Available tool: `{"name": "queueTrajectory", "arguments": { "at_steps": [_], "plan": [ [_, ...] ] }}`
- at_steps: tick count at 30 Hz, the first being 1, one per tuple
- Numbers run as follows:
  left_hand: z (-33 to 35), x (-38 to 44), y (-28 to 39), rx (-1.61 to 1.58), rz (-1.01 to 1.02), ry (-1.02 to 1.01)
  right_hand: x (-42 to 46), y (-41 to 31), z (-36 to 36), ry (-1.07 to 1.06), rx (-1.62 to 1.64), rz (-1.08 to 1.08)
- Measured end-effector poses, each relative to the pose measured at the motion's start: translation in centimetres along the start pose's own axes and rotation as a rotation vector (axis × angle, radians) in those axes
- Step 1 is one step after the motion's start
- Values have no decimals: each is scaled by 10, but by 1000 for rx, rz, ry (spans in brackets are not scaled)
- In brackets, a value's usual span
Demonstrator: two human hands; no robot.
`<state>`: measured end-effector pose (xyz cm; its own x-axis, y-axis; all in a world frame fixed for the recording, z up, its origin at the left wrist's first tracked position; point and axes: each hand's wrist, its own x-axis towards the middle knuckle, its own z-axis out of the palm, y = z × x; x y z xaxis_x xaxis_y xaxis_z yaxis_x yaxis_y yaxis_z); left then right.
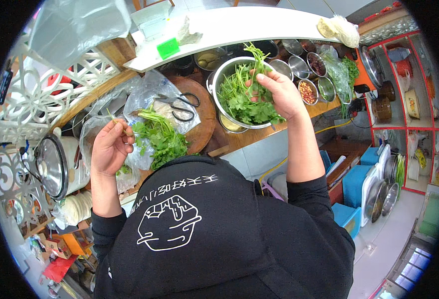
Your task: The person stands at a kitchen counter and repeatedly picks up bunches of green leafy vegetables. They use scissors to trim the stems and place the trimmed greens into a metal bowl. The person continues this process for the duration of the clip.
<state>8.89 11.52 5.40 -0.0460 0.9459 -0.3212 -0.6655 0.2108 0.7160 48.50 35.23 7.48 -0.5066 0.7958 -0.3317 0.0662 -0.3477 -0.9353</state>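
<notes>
Between the fingertips of my left hand (pixel 111 144) is a thin yellowish stem (pixel 126 130). My right hand (pixel 277 89) grips a bunch of leafy green herb (pixel 257 56), cilantro or celery leaf, over a steel pot (pixel 223 71). More of the same greens (pixel 234 99) fill that pot. Beside my left hand, a heap of herbs (pixel 163 138) with roots still on lies partly on a clear plastic bag (pixel 146 88). Black-handled scissors (pixel 182 106) rest open on plastic over a round wooden chopping board (pixel 202 123).
Small steel bowls hold chopped chillies (pixel 307 92), green pieces (pixel 326 89) and dark sauce (pixel 316 64). A bag of greens (pixel 333 69) lies beyond them. At the far side runs a raised white ledge (pixel 241 24). A large lidded cooker (pixel 57 166) stands left, blue bins (pixel 355 183) right.
</notes>
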Motion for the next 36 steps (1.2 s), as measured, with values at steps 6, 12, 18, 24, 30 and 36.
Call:
{"name": "queueTrajectory", "arguments": {
  "at_steps": [6,12,18,24,30,36],
  "plan": [
    [16,21,-10,48,-65,-10,1,13,-42,129,-609,-1],
    [57,51,-21,195,-179,-29,-18,13,-86,258,-395,50],
    [115,99,-35,404,-255,-59,-27,19,-78,172,-533,62],
    [164,152,-60,507,-261,-123,-24,30,-65,110,-768,-59],
    [167,186,-95,1121,-260,-104,-26,31,-51,-97,-951,-110],
    [164,175,-118,1639,178,-275,-6,53,-21,-92,-1100,-603]
  ]
}}
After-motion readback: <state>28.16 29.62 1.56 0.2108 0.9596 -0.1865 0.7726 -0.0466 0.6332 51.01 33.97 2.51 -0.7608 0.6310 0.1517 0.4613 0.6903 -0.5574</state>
